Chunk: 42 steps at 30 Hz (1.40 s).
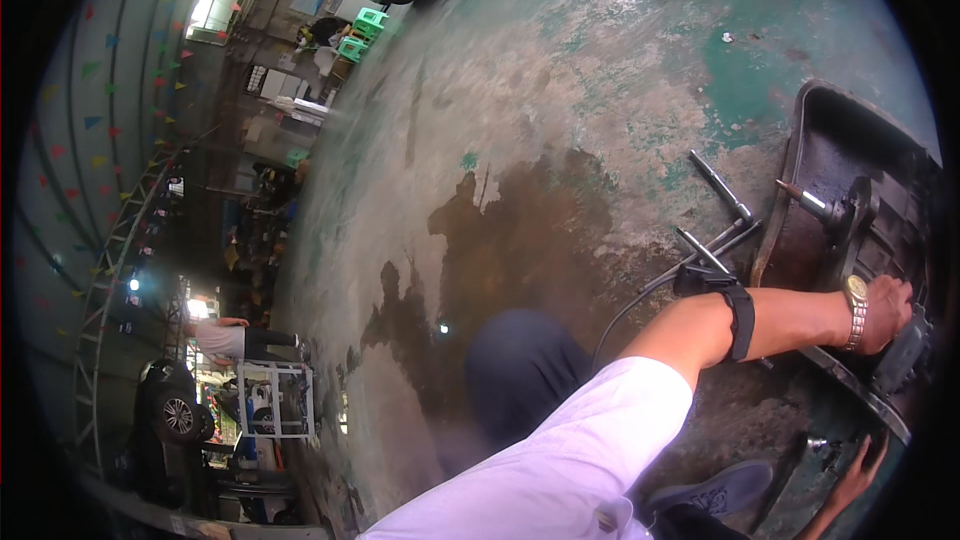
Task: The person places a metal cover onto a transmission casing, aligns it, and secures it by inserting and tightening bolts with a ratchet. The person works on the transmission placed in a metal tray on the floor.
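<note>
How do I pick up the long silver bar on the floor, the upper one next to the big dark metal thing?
Probably grip the middle of the silver bar, coming from its upper-left side in the picture. It's straight and thin, so fingers could wrap across it, and that side faces away from the dark metal housing, which sits near its lower end.

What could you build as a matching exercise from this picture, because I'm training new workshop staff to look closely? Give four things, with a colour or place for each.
Things:
1. Stools
2. Watch
3. Sleeve
4. Housing

Colours and places:
A. Dark, at the picture's right
B. Around the left wrist
C. Green, in the background
D. Whitish, on the outstretched arm

Pairs: 1-C, 2-B, 3-D, 4-A
</note>
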Tool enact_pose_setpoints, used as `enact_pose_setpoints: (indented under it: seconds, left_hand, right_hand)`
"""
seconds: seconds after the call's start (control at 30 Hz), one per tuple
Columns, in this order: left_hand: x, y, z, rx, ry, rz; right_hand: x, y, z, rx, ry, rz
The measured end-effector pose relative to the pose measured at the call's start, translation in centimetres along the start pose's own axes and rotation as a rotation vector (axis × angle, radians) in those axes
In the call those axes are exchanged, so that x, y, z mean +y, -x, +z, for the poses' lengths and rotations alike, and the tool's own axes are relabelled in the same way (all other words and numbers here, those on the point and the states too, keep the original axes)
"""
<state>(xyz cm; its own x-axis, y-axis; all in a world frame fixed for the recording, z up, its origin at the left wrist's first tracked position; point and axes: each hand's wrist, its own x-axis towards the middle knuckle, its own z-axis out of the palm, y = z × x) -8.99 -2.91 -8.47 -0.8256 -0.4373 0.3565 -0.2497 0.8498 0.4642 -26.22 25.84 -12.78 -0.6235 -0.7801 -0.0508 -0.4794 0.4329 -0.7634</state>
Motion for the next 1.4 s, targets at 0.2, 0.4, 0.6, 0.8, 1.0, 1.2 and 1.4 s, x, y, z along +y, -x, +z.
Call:
enact_pose_setpoints:
  seconds: [0.2,0.4,0.6,0.8,1.0,1.2,1.4]
  left_hand:
    - [3.0,0.7,1.6,0.177,0.185,-0.248]
    - [3.4,1.8,-2.9,0.149,0.234,-0.243]
    - [3.1,1.9,-4.9,0.118,0.219,-0.127]
    - [3.2,1.6,-5.1,0.096,0.223,-0.171]
    - [3.4,1.5,-5.1,0.096,0.232,-0.197]
    - [3.8,1.6,-4.5,0.194,0.264,-0.153]
    - [4.2,1.3,-3.6,0.248,0.199,-0.162]
  right_hand:
    - [-4.7,-2.9,0.5,-0.034,-0.13,-0.04]
    - [-10.4,-2.2,1.6,-0.001,-0.303,-0.06]
    - [-10.3,0.4,0.8,0.141,-0.227,-0.011]
    - [-2.7,3.3,0.0,0.172,-0.013,0.189]
    - [2.4,5.9,-0.4,0.131,0.188,0.175]
    - [2.6,5.3,0.7,0.136,0.196,0.174]
    - [0.7,2.4,2.2,0.14,0.256,0.062]
